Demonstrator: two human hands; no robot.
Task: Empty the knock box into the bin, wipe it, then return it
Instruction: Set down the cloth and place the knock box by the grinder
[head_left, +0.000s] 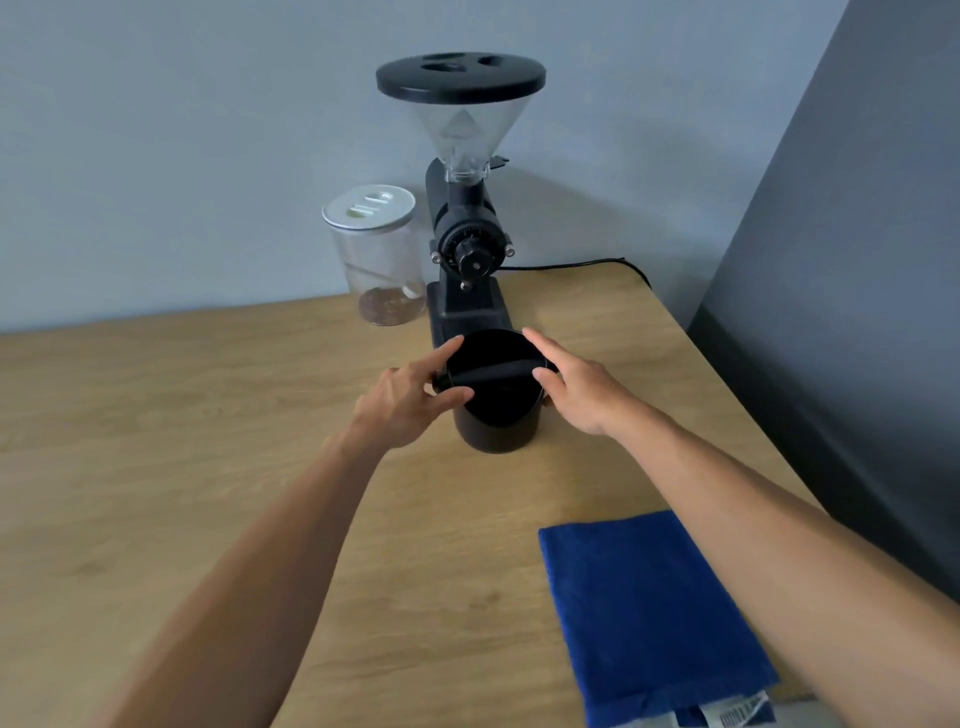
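Observation:
The black round knock box (496, 415) stands upright on the wooden table (208, 441), right in front of the grinder. A black bar crosses its open top. My left hand (410, 397) grips the box's left rim and the bar's left end with thumb and fingers. On the opposite side, my right hand (576, 387) rests against the right rim, fingers around the box's side. A folded blue cloth (644, 613) lies flat near the table's front right edge, partly under my right forearm. No bin is in view.
A black coffee grinder (467, 249) with a clear hopper stands behind the box by the wall. Left of it is a clear jar (379, 260) with a white lid and some beans. A black cable (582, 265) runs off right. The table's edge slants along the right side.

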